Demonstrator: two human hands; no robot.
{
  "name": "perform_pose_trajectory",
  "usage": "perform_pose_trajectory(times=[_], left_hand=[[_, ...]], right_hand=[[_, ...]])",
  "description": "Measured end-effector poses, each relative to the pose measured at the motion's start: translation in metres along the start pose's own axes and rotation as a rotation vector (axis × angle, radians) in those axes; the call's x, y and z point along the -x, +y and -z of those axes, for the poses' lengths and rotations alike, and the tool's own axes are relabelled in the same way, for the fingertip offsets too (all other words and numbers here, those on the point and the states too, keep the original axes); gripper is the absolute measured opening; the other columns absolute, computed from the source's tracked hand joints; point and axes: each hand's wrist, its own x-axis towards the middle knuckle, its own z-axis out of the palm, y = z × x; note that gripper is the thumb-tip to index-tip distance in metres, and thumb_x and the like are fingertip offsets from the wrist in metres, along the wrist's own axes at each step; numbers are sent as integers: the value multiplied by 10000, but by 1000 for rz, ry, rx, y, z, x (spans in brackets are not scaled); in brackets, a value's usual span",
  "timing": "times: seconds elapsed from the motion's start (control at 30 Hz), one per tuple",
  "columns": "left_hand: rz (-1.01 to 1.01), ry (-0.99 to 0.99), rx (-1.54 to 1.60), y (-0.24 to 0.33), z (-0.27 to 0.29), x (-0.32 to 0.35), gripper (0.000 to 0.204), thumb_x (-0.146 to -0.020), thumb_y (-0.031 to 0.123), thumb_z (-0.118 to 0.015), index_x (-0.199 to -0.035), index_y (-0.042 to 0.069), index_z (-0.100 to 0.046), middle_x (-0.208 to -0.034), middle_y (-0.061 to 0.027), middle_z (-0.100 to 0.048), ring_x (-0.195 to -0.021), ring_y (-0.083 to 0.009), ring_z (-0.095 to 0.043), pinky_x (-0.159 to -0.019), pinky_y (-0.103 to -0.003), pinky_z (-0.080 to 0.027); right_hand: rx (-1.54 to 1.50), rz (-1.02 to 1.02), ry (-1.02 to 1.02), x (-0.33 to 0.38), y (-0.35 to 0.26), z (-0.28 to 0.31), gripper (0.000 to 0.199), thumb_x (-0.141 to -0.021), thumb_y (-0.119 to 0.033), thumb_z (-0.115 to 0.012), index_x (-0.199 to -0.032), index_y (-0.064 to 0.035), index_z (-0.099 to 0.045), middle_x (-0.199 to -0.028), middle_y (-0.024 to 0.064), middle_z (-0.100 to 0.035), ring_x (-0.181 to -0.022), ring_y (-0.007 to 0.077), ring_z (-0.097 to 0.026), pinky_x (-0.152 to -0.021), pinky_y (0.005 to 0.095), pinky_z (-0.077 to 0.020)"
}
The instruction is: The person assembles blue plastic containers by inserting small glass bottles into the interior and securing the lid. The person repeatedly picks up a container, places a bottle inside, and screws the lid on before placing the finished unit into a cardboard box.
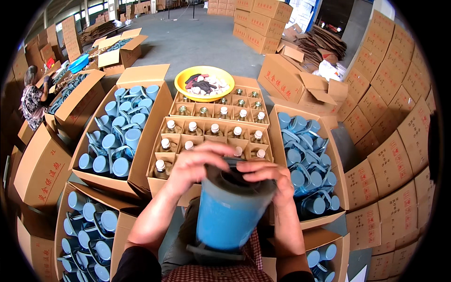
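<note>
My left hand and right hand top blue jug, fingers bent, clamping unclear | jug looks unfinished | twelve o'clock: capped bottles still boxed

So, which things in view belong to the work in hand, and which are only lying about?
Seemingly in the work:
blue container, left hand and right hand at its top
blue handled pieces
white-capped bottles

Seemingly just lying about:
flattened cardboard
white plastic
stacked cartons
</note>
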Motion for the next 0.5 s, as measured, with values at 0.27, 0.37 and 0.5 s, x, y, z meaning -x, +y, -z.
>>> perform_pose_trajectory(times=[0.27, 0.37, 0.5], left_hand=[[727, 307, 563, -100, -86, 58, 378, -942, 267, -520, -1125, -51, -609, -1076, -121, -648, -978, -206, -610, -897, -329, -476], [708, 238, 610, -123, -100, 71, 368, -944, 257, -518, -1121, -52, -612, -1060, -114, -654, -960, -201, -614, -884, -324, -481], [660, 161, 525, -133, -99, 80, 355, -947, 244, -515, -1114, -53, -617, -1038, -104, -662, -936, -194, -619, -868, -316, -488]], right_hand=[[294, 39, -701, -49, -85, 5, 252, -715, -19, -631, -938, -77, -732, -1015, 58, -700, -941, 235, -588, -815, 340, -467], [487, 23, -765, -55, -111, -9, 313, -667, -22, -679, -965, -111, -712, -994, 0, -692, -954, 230, -589, -778, 342, -507], [921, -210, -731, -54, -137, -26, 219, -702, -254, -731, -854, -105, -678, -781, 16, -679, -882, 215, -609, -689, 359, -517]])
